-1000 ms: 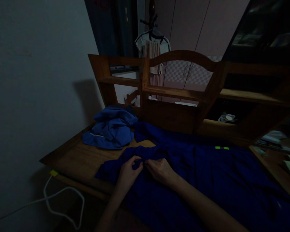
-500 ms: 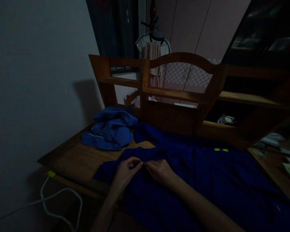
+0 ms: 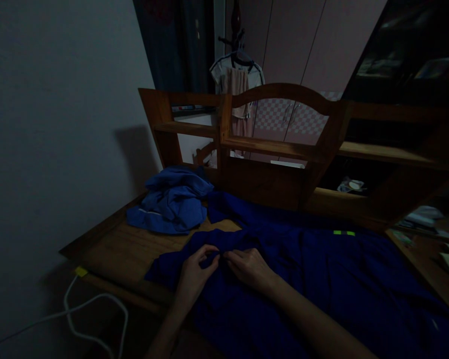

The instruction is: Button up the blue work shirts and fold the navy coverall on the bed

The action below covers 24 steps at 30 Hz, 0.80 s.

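Observation:
A dark blue garment (image 3: 322,284) lies spread and rumpled over the wooden tabletop (image 3: 123,249), with a short yellow-green strip (image 3: 344,233) on its far right part. Both hands meet near its left portion. With thumb and forefinger, my left hand (image 3: 194,271) pinches at the cloth, leaving a gap behind the fingertips. My right hand (image 3: 252,267) has its fingers closed on the same spot, almost touching the left fingertips. Whether a small item such as a button sits between them is too dark to tell.
A lighter blue bundle of cloth (image 3: 172,202) lies at the back left. Behind stands a wooden shelf unit (image 3: 269,144). A white cable (image 3: 97,296) loops by the table's left front edge, near a yellow piece (image 3: 81,271). Papers (image 3: 422,217) lie at right.
My left thumb and forefinger have spread slightly apart at the pinch. My right hand stays almost in place. The view has shifted very slightly.

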Available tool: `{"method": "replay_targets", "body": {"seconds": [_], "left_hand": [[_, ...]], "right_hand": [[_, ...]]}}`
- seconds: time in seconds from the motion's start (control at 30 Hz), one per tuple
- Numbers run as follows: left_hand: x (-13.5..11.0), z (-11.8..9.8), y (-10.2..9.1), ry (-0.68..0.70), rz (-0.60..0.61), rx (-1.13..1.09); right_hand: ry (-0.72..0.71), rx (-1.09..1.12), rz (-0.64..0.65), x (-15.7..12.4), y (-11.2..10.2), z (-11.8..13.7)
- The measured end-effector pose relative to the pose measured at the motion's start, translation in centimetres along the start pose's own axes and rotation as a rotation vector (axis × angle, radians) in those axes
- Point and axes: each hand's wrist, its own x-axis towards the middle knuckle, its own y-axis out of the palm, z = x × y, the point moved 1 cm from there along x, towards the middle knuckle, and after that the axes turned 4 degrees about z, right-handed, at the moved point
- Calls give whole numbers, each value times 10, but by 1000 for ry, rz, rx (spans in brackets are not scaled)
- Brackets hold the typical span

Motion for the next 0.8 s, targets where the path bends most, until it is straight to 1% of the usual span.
{"method": "replay_targets", "body": {"seconds": [0.1,0.27,0.63,0.8], "left_hand": [[-1,0,-3,23,40,-6],[-3,-2,-3,3,5,-11],[-2,2,-1,-14,-10,-51],[-4,0,-1,-20,-16,-64]], "right_hand": [[2,9,-7,0,0,0],[7,16,-13,0,1,0],[25,55,-10,0,1,0],[37,31,-15,-1,3,-1]]}}
